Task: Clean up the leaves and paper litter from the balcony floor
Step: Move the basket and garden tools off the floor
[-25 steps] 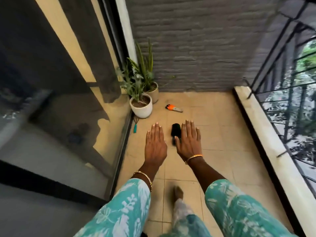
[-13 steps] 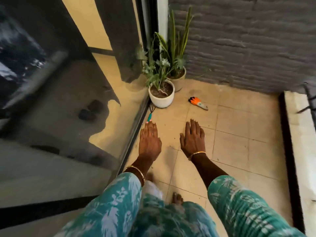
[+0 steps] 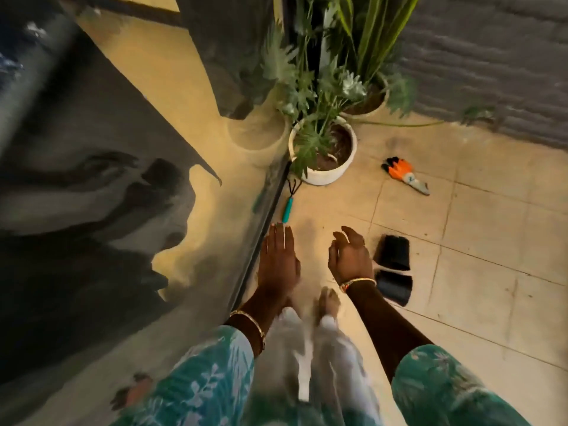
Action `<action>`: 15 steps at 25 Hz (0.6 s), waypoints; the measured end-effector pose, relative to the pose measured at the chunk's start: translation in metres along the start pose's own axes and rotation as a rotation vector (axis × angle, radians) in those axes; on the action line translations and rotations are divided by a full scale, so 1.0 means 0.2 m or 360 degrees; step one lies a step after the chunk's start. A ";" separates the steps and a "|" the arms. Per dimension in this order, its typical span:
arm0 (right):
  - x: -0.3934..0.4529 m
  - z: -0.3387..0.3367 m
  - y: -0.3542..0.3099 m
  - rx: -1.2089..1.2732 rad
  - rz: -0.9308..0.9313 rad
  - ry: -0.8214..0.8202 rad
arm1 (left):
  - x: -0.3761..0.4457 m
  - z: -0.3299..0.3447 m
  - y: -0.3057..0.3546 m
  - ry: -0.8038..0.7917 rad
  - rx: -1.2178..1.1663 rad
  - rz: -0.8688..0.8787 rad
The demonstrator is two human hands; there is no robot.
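Looking down over the balcony floor (image 3: 479, 290), both hands are seen held out above the tiles, palms down, with nothing in either. The left hand (image 3: 278, 262) is stretched flat with its fingers straight and together, close beside the dark track of the glass door (image 3: 123, 167). The right hand (image 3: 349, 259) is relaxed, its fingers loosely bent and slightly spread. A bangle is worn on each wrist, and teal leaf-print sleeves cover both forearms. Bare feet and pale trousers are blurred below the hands.

No loose leaves or paper litter can be made out on the tiles; the picture is smeared by motion, so small scraps cannot be told.

Just right of the right hand, a black object (image 3: 393, 272) lies on the floor, partly hidden by the wrist; what it is cannot be told. A teal-handled hand rake (image 3: 288, 204) lies along the door track, just ahead of the left hand. Beyond it a white pot (image 3: 325, 170) with a leafy plant stands against the door, and a second pot (image 3: 373, 103) with tall blades stands behind it by the grey brick wall (image 3: 491, 66). An orange and grey glove (image 3: 404, 175) lies on the tiles to the right of the white pot, well apart from both hands.
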State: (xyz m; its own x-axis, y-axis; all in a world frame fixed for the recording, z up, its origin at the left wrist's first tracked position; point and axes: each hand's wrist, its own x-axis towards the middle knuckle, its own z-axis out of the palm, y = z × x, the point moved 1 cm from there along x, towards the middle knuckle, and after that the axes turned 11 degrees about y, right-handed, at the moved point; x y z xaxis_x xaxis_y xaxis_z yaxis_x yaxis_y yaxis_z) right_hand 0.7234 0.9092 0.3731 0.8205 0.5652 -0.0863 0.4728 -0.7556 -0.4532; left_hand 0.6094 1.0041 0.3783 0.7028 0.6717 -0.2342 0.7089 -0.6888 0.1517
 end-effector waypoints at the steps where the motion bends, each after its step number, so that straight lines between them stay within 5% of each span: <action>1: 0.10 0.13 0.03 0.0093 0.0082 -0.0057 | 0.09 0.12 -0.05 -0.0009 -0.0026 -0.0029; 7: 0.63 1.16 0.28 0.0303 0.0286 -0.0377 | 0.70 1.07 -0.40 -0.0173 -0.0228 -0.0283; 15: 1.23 2.30 0.48 0.0399 0.0605 -0.0629 | 1.20 1.89 -0.68 -0.0258 -0.0504 -0.0510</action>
State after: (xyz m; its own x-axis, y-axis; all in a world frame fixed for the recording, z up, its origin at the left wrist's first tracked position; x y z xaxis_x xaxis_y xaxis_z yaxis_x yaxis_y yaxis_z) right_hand 0.8220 1.1275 -0.0990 0.7129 0.3874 -0.5845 0.0403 -0.8548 -0.5174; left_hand 0.6592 1.1555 -0.0612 0.4452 0.7683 -0.4600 0.8894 -0.3197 0.3267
